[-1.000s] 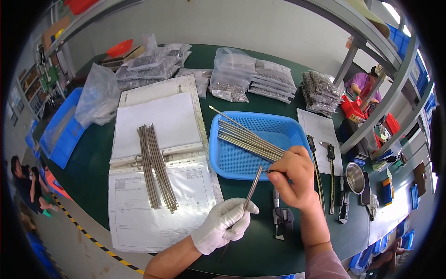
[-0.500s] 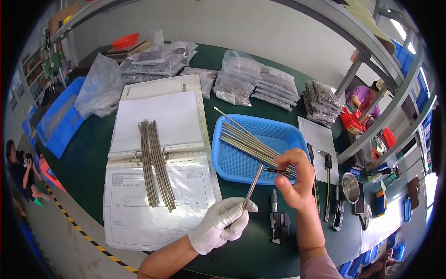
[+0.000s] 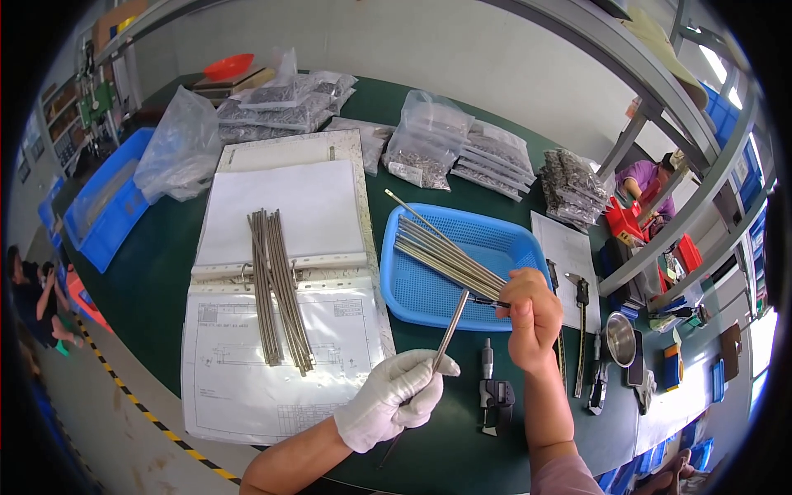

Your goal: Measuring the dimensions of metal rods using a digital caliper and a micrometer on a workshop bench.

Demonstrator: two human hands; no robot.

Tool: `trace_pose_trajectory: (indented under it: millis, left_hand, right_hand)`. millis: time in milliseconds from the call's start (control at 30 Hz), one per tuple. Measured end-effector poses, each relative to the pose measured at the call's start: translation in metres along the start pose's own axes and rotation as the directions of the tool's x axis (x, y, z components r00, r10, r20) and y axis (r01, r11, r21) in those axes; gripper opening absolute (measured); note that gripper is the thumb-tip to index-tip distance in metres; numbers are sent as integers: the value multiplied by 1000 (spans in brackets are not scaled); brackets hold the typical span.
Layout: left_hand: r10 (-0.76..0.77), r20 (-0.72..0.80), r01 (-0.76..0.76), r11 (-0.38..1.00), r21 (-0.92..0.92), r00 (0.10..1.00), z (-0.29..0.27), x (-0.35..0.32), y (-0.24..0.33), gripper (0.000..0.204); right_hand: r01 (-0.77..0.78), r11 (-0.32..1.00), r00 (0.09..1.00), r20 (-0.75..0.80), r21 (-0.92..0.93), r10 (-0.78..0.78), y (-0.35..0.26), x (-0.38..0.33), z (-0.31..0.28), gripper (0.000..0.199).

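Note:
My left hand (image 3: pixel 396 394), in a white glove, is closed around a slim metal rod (image 3: pixel 452 323) that slants up and to the right. At the rod's upper end sits a thin dark pin-like tool (image 3: pixel 487 302); whether it goes into the rod I cannot tell. My bare right hand (image 3: pixel 532 318) is closed on the tool's other end, fingers curled over it. Just behind, a blue perforated basket (image 3: pixel 429 299) holds several metal rods (image 3: pixel 445 256). More rods (image 3: pixel 276 289) lie in a bundle on an open ring binder (image 3: pixel 231 326) to the left.
A digital micrometer (image 3: pixel 496 392) lies beside my right forearm. Calipers (image 3: pixel 582 322), a steel bowl (image 3: pixel 620 338) and a phone are to the right. Bags of small metal parts (image 3: pixel 425 148) line the back. A blue bin (image 3: pixel 107 206) stands at left; another person (image 3: pixel 648 177) sits far right.
My right hand has gone from thumb and fingers spread around the tool to fingers closed on it. My left hand keeps its hold on the rod. The view has shifted slightly.

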State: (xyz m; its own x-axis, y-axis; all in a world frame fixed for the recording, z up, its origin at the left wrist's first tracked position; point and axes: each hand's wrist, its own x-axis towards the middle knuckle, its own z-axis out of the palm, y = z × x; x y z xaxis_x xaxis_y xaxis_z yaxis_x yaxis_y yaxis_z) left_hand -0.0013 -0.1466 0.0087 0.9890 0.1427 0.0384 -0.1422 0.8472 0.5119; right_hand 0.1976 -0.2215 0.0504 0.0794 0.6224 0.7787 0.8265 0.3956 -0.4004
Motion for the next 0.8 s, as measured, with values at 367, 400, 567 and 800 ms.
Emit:
trace_pose_trajectory:
  millis: [367,400,567,800]
  left_hand:
    - [1,-56,0,1000,17,998,1,0,-2,28]
    - [1,-56,0,1000,17,998,0,1,-2,28]
    - [-21,-33,22,999,27,999,-1,2,-5,28]
    - [-24,-14,25,999,33,1000,-1,2,-4,29]
  right_hand:
    - [-111,991,984,-130,68,119,-9,3,9,15]
    - [-111,991,984,-131,68,119,-6,2,8,15]
    - [-4,999,998,-71,-45,1,-4,6,-2,18]
    - [-41,995,998,41,-88,45,0,2,-2,18]
